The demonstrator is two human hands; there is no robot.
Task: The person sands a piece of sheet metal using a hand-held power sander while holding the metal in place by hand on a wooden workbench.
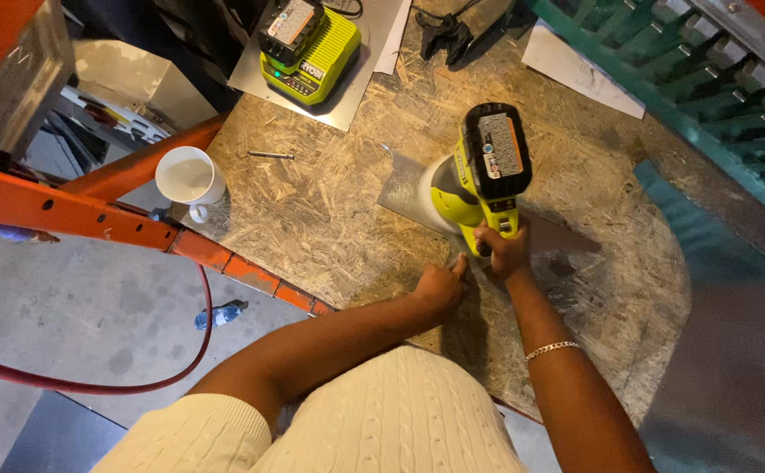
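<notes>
**Cordless tool held over metal sheet, working end hidden**

Right hand [503, 248] has its grip wrapped tight around the handle of a lime-green cordless power tool [480, 171], held upright over the chipboard tabletop [330, 210]. Black battery pack faces the camera and blocks the tool's nose; what tip it carries and where it meets the work can't be made out. Left hand [439, 287] sits just beside the right, fingers curled in, thumb tip pressed down on the edge of a thin grey metal sheet [404, 188]; it grips nothing. Much of the sheet is hidden under the tool and hands. Gold bracelet [551, 349] on right wrist. White cup [188, 175] near the tabletop's left edge, a loose screw [270, 155] near it. Battery charger [308, 48] with pack at top, partly cut off by the frame. Dark clamp-like item [445, 35] at top, unclear. Red hose [93, 382] on the floor, its ends out of frame.
</notes>
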